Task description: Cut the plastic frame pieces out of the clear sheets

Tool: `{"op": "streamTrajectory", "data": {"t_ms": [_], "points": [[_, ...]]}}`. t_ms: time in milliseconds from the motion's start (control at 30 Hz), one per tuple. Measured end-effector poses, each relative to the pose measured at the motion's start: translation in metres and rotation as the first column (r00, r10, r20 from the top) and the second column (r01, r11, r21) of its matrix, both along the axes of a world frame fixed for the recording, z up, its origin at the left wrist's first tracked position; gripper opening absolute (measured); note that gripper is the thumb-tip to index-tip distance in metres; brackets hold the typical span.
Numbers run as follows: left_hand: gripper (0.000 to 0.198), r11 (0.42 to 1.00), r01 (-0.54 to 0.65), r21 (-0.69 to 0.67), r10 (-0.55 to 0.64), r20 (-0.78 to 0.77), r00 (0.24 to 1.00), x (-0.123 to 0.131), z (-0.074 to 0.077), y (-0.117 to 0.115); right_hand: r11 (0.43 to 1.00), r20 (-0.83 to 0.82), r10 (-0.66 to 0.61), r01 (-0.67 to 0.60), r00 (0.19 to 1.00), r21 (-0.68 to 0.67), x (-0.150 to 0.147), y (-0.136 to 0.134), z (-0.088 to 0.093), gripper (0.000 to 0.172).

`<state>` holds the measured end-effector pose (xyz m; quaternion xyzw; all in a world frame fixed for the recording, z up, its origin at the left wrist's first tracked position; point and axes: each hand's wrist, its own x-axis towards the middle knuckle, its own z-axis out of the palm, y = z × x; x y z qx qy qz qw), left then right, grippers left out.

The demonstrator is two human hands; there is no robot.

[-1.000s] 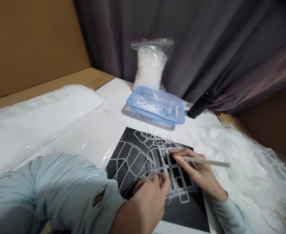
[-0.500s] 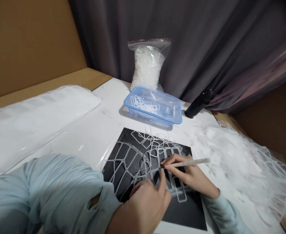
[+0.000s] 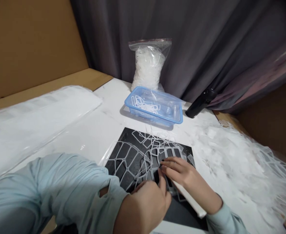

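A translucent plastic sheet of joined rounded-rectangle frames (image 3: 125,160) lies on a black mat (image 3: 179,213). My left hand (image 3: 149,203) is closed at the sheet's near edge, one finger stretched towards the right fingertips. Its other fingers are curled and partly hidden. My right hand (image 3: 184,172) is closed around a slim white stick-like tool (image 3: 190,200), whose back end slants down towards me. The tool's tip is hidden under the fingers, where both hands nearly meet on the sheet. Loose thin frames (image 3: 139,136) lie tangled along the mat's far edge.
Beyond the mat stands a blue basket (image 3: 155,113) with white frames in it. Behind that is a zip bag (image 3: 149,66) full of white pieces. A black cylinder (image 3: 200,104) leans at right. A heap of translucent scraps (image 3: 240,162) covers the right; a white plastic-wrapped bundle (image 3: 40,113) lies left.
My right hand has turned over the sheet, so the white tool's back end swung from pointing right to pointing down towards me. My left hand has barely moved.
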<state>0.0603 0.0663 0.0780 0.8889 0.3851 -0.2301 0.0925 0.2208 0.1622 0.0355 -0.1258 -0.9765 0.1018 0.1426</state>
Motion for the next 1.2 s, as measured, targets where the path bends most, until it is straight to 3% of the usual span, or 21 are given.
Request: {"op": "streamTrajectory", "data": {"t_ms": [200,367,533,600,700,800,900,967,1033,1100,1200], "points": [[0.059,1.0,0.005,0.029,-0.006,0.009,1.0,-0.002,0.013,0.002,0.987,-0.064,-0.027,0.017,0.998,-0.159,-0.002,0.003,0.0,0.016],[0.05,0.989,-0.013,0.149,0.004,0.063,0.998,-0.002,0.005,-0.001,0.992,-0.16,-0.052,0.032,0.986,-0.125,-0.009,0.005,0.007,0.021],[0.051,0.973,-0.032,0.23,0.009,0.099,0.995,-0.001,0.0,-0.004,0.963,-0.295,-0.271,0.26,0.916,-0.074,0.003,0.016,0.01,0.016],[0.052,0.979,-0.023,0.203,0.005,0.091,0.996,0.0,0.003,-0.002,0.9,-0.413,-0.419,0.43,0.809,-0.07,0.012,0.023,0.011,0.015],[0.054,0.988,-0.019,0.154,0.007,0.081,0.997,-0.001,0.008,0.0,0.753,-0.605,-0.575,0.645,0.55,-0.13,0.021,0.033,0.013,0.013],[0.052,0.991,-0.028,0.13,0.017,0.088,0.996,-0.002,0.009,-0.001,0.652,-0.753,-0.583,0.728,0.304,-0.212,0.026,0.042,0.017,0.015],[0.045,0.977,-0.042,0.21,0.013,0.135,0.991,-0.004,0.005,-0.004,0.633,-0.792,-0.583,0.713,0.182,-0.302,0.027,0.046,0.019,0.019],[0.043,0.97,-0.03,0.241,-0.006,0.147,0.989,-0.005,0.002,-0.005,0.667,-0.681,-0.68,0.614,0.271,-0.421,0.027,0.044,0.019,0.021],[0.044,0.969,-0.031,0.244,-0.007,0.155,0.988,-0.005,-0.001,-0.005,0.683,-0.472,-0.728,0.461,0.497,-0.567,0.026,0.041,0.019,0.023],[0.046,0.971,-0.04,0.236,0.002,0.163,0.987,-0.005,-0.002,-0.005,0.66,-0.276,-0.641,0.331,0.716,-0.675,0.024,0.036,0.019,0.024],[0.058,0.98,-0.054,0.192,0.023,0.16,0.987,-0.004,-0.003,-0.003,0.621,-0.086,-0.465,0.256,0.881,-0.741,0.021,0.032,0.019,0.025]]}}
